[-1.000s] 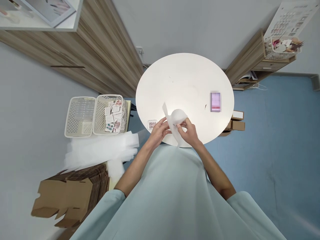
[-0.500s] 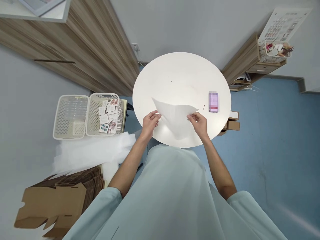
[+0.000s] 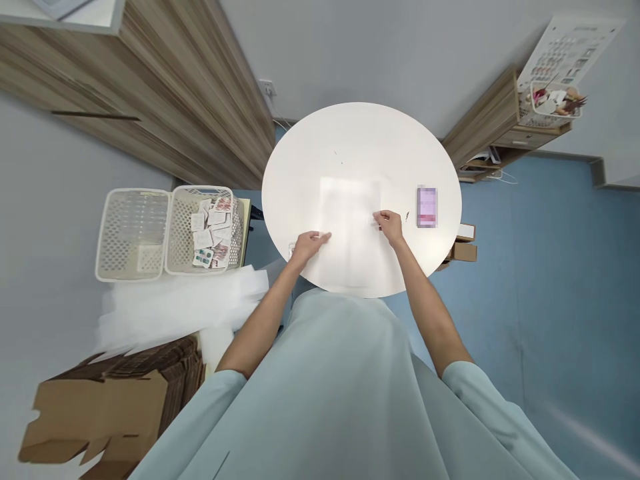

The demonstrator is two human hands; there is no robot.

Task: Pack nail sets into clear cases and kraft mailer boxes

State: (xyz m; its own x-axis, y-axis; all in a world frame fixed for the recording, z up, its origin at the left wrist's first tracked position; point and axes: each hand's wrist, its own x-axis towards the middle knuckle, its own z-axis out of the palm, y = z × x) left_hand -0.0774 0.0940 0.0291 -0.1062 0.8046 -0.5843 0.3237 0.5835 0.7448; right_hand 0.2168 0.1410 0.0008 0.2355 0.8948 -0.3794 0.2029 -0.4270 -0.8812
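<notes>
A thin white sheet (image 3: 350, 233) lies spread on the round white tabletop (image 3: 360, 133), towards the side nearest the person and between the two hands. The left hand (image 3: 307, 247) reaches in from the side, its thumb and forefinger stretched out with the tips at the sheet's left edge; I cannot tell whether these fingers pinch it or merely rest on it. The right hand (image 3: 392, 227) has thumb and forefinger pressed together, pinching the sheet's right edge. A small clear case (image 3: 291, 249) sits just beside the left hand and is partly hidden by it. Well to the right of the sheet, a pinkish-purple rectangular item (image 3: 427, 207) lies on the tabletop, its details blurred, with a small dark mark (image 3: 407, 217) between it and the right hand. Off to the left, two white perforated baskets stand side by side: the outer basket (image 3: 113, 240) contains stacked clear pieces, and the inner basket (image 3: 180, 233) holds a loose pile of small cards (image 3: 205, 237). Nearer the person on that side lie a fanned stack of white sheets (image 3: 185, 303) and, below it, flattened brown cardboard (image 3: 100, 413). Small brown boxes (image 3: 465, 252) show past the tabletop's right edge.
</notes>
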